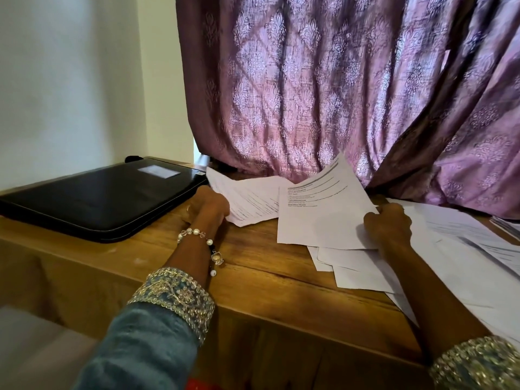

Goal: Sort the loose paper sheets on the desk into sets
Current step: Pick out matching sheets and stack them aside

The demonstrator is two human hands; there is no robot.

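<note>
Paper lies in three places on the desk in the head view, the only view there is. At the far edge, under the curtain, a small stack rests with its near left corner in the left hand; the fingers are curled round that corner and grip it. Toward the right, the right hand pinches the right edge of a printed sheet, which is tilted up off the desk, its far corner rising against the curtain. Under and beside it is a loose spread of overlapping sheets that runs off to the right, some hanging over the desk's front edge. A closed black folder lies at the left, just beside the stack but apart from both hands.

The step in hand looks like moving one sheet from the unsorted spread to a set: the right hand has the sheet lifted, and the left steadies or raises the stack to receive it. How many sets exist I cannot tell; only this one stack is plainly separate.

The next move would call for carrying the sheet leftward, laying it square on the stack, and letting go without dragging the sheets below off the edge.
</note>
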